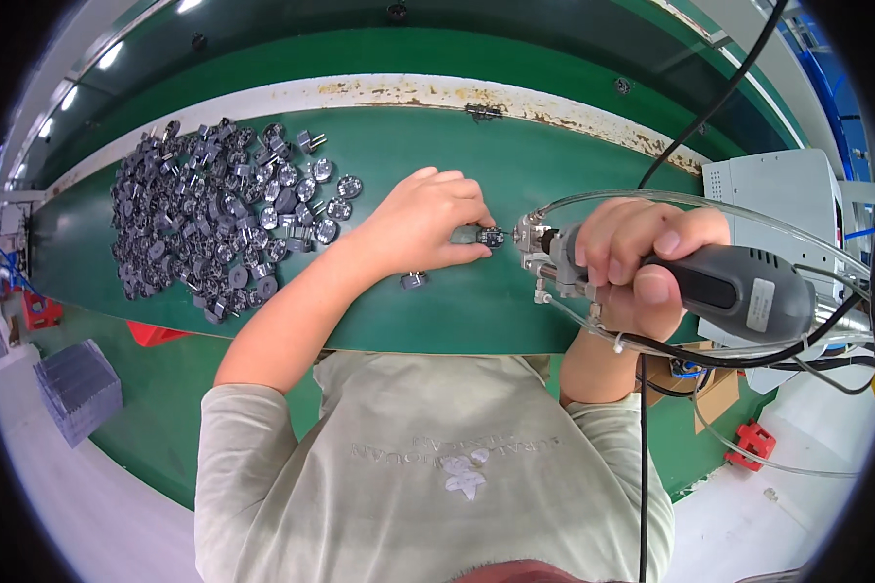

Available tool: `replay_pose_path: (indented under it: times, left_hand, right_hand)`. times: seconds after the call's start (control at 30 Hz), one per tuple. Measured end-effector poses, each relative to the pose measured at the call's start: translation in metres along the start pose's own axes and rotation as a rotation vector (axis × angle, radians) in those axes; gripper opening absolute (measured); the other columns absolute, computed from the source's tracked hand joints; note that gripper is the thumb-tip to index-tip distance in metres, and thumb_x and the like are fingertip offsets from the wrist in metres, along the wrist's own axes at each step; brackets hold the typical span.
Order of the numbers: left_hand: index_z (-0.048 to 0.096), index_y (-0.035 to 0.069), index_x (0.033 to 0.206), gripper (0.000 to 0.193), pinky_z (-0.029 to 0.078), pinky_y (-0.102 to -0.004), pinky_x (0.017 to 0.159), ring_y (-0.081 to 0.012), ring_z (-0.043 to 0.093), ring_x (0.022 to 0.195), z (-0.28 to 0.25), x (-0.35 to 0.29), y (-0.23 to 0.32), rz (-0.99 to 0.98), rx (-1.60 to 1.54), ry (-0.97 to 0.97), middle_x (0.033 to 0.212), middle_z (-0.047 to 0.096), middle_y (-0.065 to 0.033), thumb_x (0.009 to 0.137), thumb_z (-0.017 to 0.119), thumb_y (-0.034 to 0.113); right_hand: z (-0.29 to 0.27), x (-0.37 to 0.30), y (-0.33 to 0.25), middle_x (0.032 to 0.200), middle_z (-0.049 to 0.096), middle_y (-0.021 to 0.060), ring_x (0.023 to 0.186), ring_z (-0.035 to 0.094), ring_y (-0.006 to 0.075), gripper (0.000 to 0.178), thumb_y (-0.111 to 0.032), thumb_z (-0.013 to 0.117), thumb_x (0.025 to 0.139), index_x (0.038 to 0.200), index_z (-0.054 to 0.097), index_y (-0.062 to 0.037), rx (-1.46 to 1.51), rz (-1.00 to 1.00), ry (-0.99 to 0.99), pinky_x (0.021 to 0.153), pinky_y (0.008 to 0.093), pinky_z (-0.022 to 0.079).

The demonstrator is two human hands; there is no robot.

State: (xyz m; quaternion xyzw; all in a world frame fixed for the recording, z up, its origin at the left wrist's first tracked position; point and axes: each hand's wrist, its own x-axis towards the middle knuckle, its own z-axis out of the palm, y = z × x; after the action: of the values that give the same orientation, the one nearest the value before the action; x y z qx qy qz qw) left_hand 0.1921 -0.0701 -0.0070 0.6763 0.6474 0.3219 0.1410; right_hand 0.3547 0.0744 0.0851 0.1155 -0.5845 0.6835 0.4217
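Observation:
My left hand point(428, 222) pinches a small black plug part point(492, 237) between thumb and forefinger, just above the green tabletop point(399, 325). My right hand point(647, 248) wraps round a dark grey electric screwdriver point(749, 290), held nearly level. A metal head with clear hoses point(532, 238) sits at the screwdriver's front end. Its tip points left, at or very close to the plug part; whether they touch is too small to tell. One loose plug part point(414, 280) lies on the table below my left wrist.
A wide heap of black plug parts point(199, 219), many with metal pins, covers the table's left side. A light grey box-shaped machine point(778, 199) stands at the right. Black cable point(719, 87) and clear tubing run to the screwdriver. Behind the table stretches a worn white ledge point(379, 90).

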Motion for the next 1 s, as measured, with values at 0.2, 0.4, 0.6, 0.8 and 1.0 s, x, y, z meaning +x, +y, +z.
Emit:
replay_pose_path:
  times: [0.2,0.4,0.6,0.8,1.0]
  left_hand:
    - [0.074,0.012,0.094,0.026,0.042,-0.0356,0.077,-0.0213,0.060,0.089,0.003,-0.001,-0.002,0.000,0.003,0.027,0.088,0.063,-0.0002,0.078,0.081,0.032]
    - [0.073,0.012,0.093,0.026,0.042,-0.0356,0.077,-0.0212,0.060,0.088,0.005,-0.002,-0.003,0.010,0.002,0.040,0.087,0.063,-0.0001,0.078,0.081,0.032]
    - [0.073,0.012,0.092,0.026,0.041,-0.0356,0.076,-0.0215,0.060,0.088,0.005,0.000,-0.003,0.006,-0.019,0.022,0.086,0.062,-0.0006,0.077,0.081,0.031]
    - [0.075,0.011,0.091,0.025,0.042,-0.0356,0.077,-0.0216,0.061,0.089,0.005,-0.001,-0.005,0.016,-0.030,0.025,0.086,0.062,-0.0012,0.077,0.082,0.030]
    - [0.075,0.011,0.094,0.026,0.042,-0.0350,0.080,-0.0213,0.061,0.089,0.004,0.000,-0.004,-0.008,-0.073,0.032,0.087,0.063,-0.0018,0.076,0.081,0.029]
  right_hand:
    - [0.003,0.002,0.003,0.065,0.053,0.0037,0.051,0.051,0.0158,0.039,-0.011,0.082,0.085,0.102,0.047,-0.0066,-0.014,0.007,-0.012,0.050,0.0330,0.048]
    - [0.003,0.002,0.006,0.066,0.056,0.0048,0.052,0.052,0.0155,0.035,-0.007,0.079,0.085,0.102,0.048,-0.0046,-0.024,-0.014,-0.064,0.050,0.0317,0.048]
    - [0.006,0.006,0.008,0.069,0.060,0.0076,0.054,0.056,0.0156,0.029,0.003,0.074,0.084,0.102,0.052,-0.0004,-0.064,-0.012,-0.153,0.052,0.0305,0.049]
    - [0.005,0.004,0.004,0.072,0.061,0.0075,0.057,0.058,0.0172,0.033,-0.005,0.078,0.083,0.106,0.055,-0.0038,-0.154,0.036,-0.265,0.052,0.0320,0.049]
    - [-0.010,0.018,-0.029,0.073,0.059,0.0041,0.052,0.057,0.0178,0.037,-0.022,0.078,0.091,0.113,0.051,-0.0087,0.024,-0.090,-0.245,0.049,0.0344,0.049]
